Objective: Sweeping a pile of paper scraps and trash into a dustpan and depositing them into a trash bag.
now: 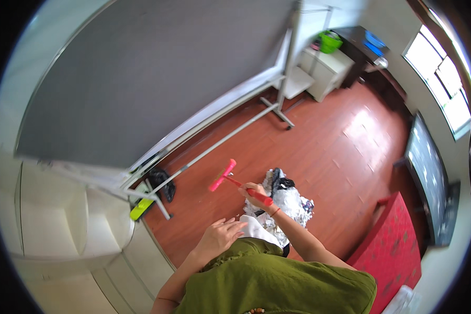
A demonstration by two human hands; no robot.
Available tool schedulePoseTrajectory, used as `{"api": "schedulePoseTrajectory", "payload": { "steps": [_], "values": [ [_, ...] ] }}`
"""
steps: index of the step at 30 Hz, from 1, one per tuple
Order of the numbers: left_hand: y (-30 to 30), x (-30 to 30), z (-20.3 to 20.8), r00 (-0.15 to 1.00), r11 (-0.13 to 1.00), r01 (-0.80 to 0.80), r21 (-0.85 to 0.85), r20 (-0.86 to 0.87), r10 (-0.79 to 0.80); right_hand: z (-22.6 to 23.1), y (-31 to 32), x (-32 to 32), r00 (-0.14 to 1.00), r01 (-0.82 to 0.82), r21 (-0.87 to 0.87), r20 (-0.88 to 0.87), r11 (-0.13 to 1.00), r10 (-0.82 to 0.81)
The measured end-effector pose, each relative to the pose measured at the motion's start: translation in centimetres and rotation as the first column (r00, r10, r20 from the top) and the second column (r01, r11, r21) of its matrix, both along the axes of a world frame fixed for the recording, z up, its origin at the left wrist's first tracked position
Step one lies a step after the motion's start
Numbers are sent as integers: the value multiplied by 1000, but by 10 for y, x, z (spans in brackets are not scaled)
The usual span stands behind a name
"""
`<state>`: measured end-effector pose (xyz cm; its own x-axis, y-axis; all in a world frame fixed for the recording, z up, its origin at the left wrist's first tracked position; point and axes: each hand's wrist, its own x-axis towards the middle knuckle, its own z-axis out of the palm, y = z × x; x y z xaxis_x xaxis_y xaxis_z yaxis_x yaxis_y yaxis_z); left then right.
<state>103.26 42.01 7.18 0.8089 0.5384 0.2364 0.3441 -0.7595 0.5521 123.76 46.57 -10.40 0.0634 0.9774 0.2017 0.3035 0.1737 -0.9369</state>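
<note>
My right hand (253,191) is wrapped around the red handle of a small squeegee (223,176). Its pinkish-red crosswise head points away to the left, above the floor. Beside it, lower and to the left, my left hand (223,233) hovers in front of my green top with its fingers stretched out and nothing in them. A heap of white scraps and plastic (288,203), with some black plastic in it, lies on the floor just beyond my hands. Part of the heap is hidden by my right forearm.
A large grey board (157,78) on a wheeled metal frame stands ahead. Near its left foot are a black bag (163,184) and a lime-green object (141,209). White cabinetry (52,209) lines the left; a red patterned panel (390,246) stands at the right.
</note>
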Motion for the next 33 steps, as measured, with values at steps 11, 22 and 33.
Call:
{"api": "schedulePoseTrajectory", "payload": {
  "steps": [11,22,33],
  "values": [
    [-25,-96,-111,817,829,-519,-210,-408,408,-58,-6,-3,992,-120,-271,-8,955,122],
    [-6,-160,-195,830,801,-509,-313,-425,361,-45,-27,-27,977,85,-308,-161,948,-140],
    [79,-260,-209,856,792,-445,-417,-459,239,-54,-48,-86,799,480,-316,-228,819,-556]
  ]
}}
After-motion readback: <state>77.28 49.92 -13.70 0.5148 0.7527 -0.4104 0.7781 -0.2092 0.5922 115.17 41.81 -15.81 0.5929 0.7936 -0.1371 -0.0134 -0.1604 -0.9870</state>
